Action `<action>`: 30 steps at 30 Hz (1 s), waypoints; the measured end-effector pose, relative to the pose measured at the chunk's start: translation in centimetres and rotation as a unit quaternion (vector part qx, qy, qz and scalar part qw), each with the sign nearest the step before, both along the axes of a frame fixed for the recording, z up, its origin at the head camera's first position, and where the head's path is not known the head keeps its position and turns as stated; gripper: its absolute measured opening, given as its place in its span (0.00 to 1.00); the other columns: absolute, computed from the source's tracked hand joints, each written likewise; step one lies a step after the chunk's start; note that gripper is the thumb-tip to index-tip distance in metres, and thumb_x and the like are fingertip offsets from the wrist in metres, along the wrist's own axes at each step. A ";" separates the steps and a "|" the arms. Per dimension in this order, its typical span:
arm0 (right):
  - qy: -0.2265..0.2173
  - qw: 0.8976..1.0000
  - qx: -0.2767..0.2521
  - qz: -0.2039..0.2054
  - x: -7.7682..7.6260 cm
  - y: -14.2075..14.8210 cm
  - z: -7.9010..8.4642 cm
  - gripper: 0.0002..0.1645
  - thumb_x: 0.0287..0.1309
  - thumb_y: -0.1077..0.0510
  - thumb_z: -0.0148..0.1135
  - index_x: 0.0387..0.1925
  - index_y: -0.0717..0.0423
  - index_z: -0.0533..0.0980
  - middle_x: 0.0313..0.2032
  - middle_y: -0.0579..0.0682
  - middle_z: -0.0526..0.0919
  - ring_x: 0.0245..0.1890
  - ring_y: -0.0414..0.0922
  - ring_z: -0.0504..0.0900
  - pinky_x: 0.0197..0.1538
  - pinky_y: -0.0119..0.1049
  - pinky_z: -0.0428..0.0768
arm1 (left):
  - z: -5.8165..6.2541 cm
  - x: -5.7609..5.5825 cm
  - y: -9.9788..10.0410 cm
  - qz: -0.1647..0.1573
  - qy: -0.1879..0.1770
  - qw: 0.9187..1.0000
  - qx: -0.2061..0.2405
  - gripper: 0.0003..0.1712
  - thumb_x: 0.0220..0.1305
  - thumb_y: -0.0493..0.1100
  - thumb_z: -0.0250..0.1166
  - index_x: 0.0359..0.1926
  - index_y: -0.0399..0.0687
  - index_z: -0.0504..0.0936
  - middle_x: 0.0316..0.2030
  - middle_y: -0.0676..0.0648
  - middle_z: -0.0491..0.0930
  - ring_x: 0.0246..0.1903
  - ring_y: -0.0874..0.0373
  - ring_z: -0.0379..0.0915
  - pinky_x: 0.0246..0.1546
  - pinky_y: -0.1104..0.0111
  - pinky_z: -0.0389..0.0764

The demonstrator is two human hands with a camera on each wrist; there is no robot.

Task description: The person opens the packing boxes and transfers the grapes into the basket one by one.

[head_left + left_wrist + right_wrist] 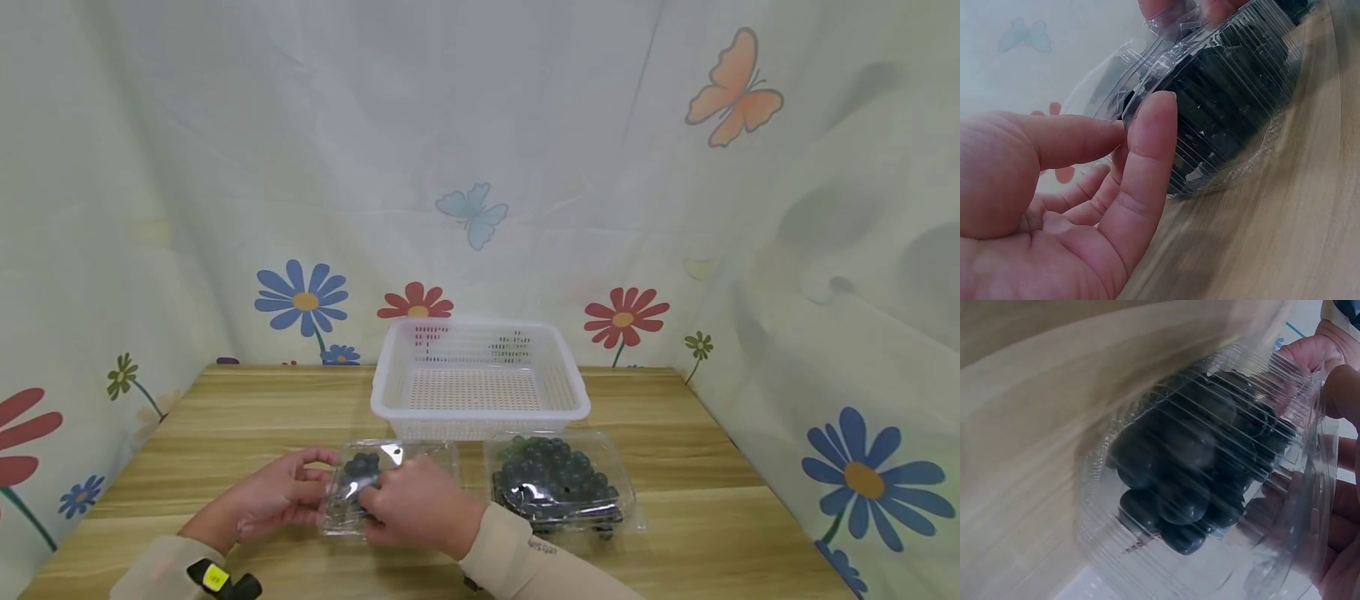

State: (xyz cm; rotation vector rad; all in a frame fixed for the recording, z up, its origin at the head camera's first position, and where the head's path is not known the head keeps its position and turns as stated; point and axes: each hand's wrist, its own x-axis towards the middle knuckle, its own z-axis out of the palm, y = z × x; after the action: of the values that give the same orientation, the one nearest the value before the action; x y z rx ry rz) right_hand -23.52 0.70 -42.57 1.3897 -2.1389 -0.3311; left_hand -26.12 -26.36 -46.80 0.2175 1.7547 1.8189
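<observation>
A clear plastic clamshell box with a small bunch of dark grapes in it stands front and left of centre on the table. At the box's left edge my left hand pinches the plastic rim between thumb and index finger, as the left wrist view shows. My right hand grips the rim on the near side and covers part of the box in the head view. From the right wrist view, the grapes lie behind the ribbed wall, with the right hand along the rim.
A second clear clamshell box, full of dark grapes, sits just to the right. Behind both boxes stands a white perforated basket. The wooden table ends at a flower-patterned curtain at the back and sides.
</observation>
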 end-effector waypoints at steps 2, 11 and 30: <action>0.000 1.000 0.001 -0.002 0.0 -0.1 -0.1 0.14 0.59 0.37 0.62 0.27 0.38 0.77 0.22 0.34 0.83 0.16 0.31 0.71 0.18 0.25 0.70 | 0.0 0.0 0.0 -0.001 0.001 1.000 0.002 0.32 0.71 0.37 0.63 0.69 0.40 0.58 0.49 0.43 0.83 0.45 0.50 0.85 0.46 0.60 0.89; 0.028 0.999 -0.019 0.001 -0.1 -0.3 -0.8 0.14 0.59 0.37 0.61 0.26 0.38 0.76 0.20 0.35 0.81 0.15 0.32 0.73 0.17 0.29 0.69 | -0.1 0.0 -0.2 -0.017 -0.006 1.000 0.026 0.25 0.72 0.36 0.61 0.64 0.47 0.61 0.49 0.44 0.84 0.45 0.51 0.85 0.45 0.61 0.89; 0.082 0.991 -0.099 0.040 -0.5 -0.2 -1.8 0.18 0.63 0.40 0.59 0.19 0.40 0.73 0.17 0.35 0.78 0.13 0.31 0.68 0.15 0.27 0.64 | -0.2 0.4 0.1 -0.028 -0.006 0.998 0.050 0.25 0.73 0.35 0.59 0.63 0.53 0.60 0.47 0.48 0.85 0.42 0.56 0.84 0.42 0.64 0.88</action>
State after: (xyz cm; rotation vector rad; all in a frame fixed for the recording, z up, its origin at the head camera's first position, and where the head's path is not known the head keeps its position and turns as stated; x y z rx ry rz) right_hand -24.01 0.49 -44.41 1.2853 -1.9202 -0.1898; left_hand -25.74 -26.23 -46.95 0.2929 1.6349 1.8659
